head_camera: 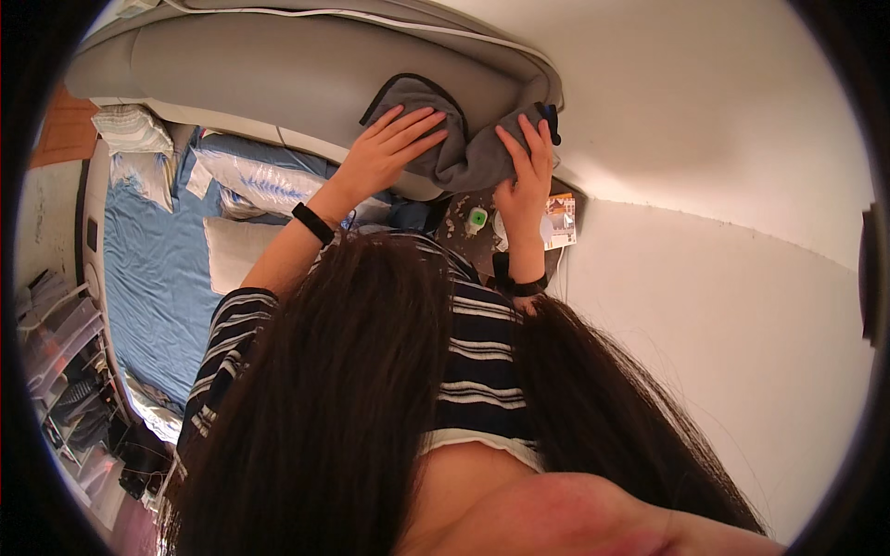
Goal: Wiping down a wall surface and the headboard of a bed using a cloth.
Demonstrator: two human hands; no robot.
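Observation:
A dark grey cloth [464, 158] with black edging lies bunched over the rounded edge of a grey padded headboard [278, 66]. My left hand [393, 144] rests over the cloth's left part, fingers spread and extended; its thumb is hidden. At the right end, my right hand [526, 160] holds the cloth with its fingers over the top and the thumb lower down. The cloth sags in a fold between the two hands. A black band circles each wrist.
Below the headboard stands a dark bedside table [455, 233] with a small white-and-green device [477, 220] and printed paper [562, 221]. A bed with a blue sheet [149, 257] and several pillows is at left. A pale wall [695, 278] rises at right.

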